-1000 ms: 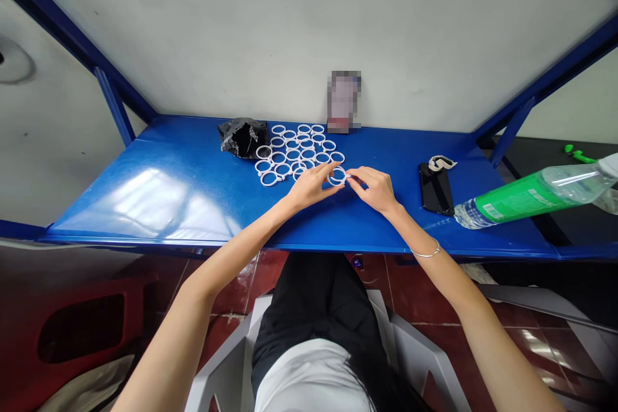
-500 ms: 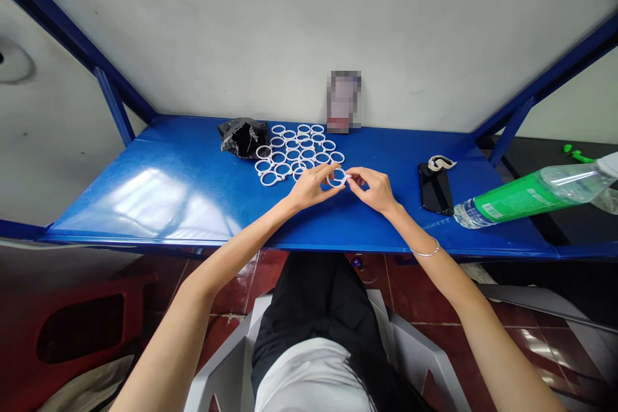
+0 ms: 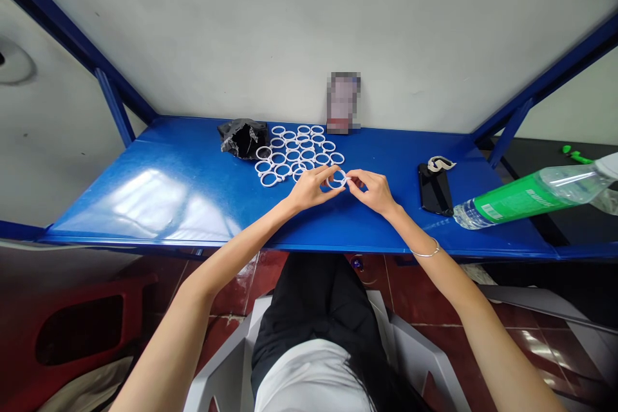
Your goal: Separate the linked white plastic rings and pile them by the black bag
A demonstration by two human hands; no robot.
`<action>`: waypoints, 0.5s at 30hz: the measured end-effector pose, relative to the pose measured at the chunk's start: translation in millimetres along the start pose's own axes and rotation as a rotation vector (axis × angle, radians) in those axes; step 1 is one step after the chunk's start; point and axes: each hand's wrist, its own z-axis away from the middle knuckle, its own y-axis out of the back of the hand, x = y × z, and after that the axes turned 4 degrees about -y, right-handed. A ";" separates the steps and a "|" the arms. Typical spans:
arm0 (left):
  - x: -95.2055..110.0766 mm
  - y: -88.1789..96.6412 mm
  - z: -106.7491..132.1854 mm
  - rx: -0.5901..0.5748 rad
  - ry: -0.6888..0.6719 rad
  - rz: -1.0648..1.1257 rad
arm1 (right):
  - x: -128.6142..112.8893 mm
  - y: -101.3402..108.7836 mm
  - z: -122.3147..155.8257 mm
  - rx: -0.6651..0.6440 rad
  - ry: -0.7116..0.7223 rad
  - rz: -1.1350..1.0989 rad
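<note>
Above the blue table (image 3: pixel 367 225), my left hand (image 3: pixel 311 188) grips a white curtain ring (image 3: pixel 343 184) by its left side, with fingers and thumb closed on the rim. My right hand (image 3: pixel 371 189) pinches the small knob on the right side of the same ring. The fingertips partly hide that knob. Many more white curtain rings (image 3: pixel 279 163) lie flat in a loose cluster beyond my left hand, some touching or overlapping. A crumpled black plastic bag (image 3: pixel 226 135), its torn mouth facing me, stands left of the cluster.
A pixelated upright object (image 3: pixel 343 103) leans on the wall behind the rings. To the right lie a black phone (image 3: pixel 436 194) and a white strap-like item (image 3: pixel 440 164) at its top edge. A bottle with a green label (image 3: pixel 514 196) is by the right end.
Both hands stay almost where they were, still on the curtain ring. The ring has turned very slightly between them; the other things have not moved.
</note>
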 end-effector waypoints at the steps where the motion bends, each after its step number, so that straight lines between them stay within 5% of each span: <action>1: 0.3 0.0 0.0 -0.002 0.006 0.003 | -0.1 0.3 0.0 -0.003 -0.002 -0.002; 15: 20.4 18.5 -6.3 -0.115 0.012 -0.236 | -2.2 0.6 -0.5 0.023 -0.015 -0.037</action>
